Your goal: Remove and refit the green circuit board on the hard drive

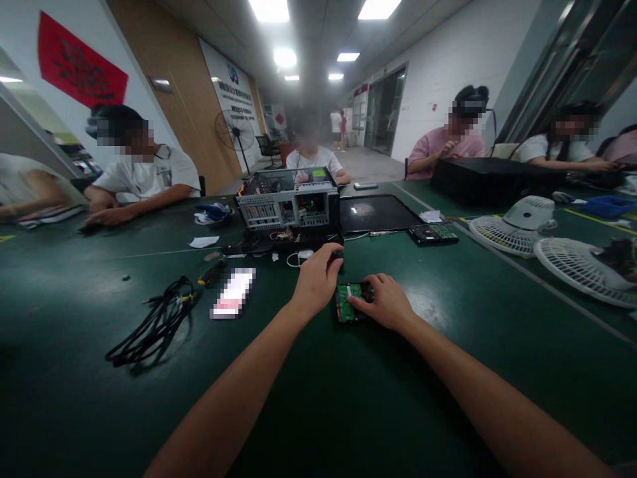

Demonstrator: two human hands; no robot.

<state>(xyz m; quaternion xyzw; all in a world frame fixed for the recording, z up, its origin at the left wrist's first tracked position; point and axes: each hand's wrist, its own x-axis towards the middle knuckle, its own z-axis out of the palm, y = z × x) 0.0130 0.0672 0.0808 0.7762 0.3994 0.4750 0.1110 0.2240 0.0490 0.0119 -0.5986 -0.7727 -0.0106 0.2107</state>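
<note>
My right hand (391, 302) rests on a hard drive (344, 311) lying on the table, its green circuit board facing up. The thumb presses on the board and the fingers curl over the far side. Just beyond the drive, my left hand (316, 275) is closed, thumb against fingers, around a small dark piece (338, 253) that is mostly hidden. In front of that hand an opened computer case (288, 207) lies on its side, its metal frame and drive bays showing. Loose wires and a white cable (293, 260) are at its near edge.
Left of me are a coiled black cable (154, 325), a yellow-black screwdriver (212, 273) and a lit phone (233, 293). A dark flat panel (375, 214), another hard drive (432, 234) and white fan parts (512, 229) are to the right. Several people sit around the green table (318, 405).
</note>
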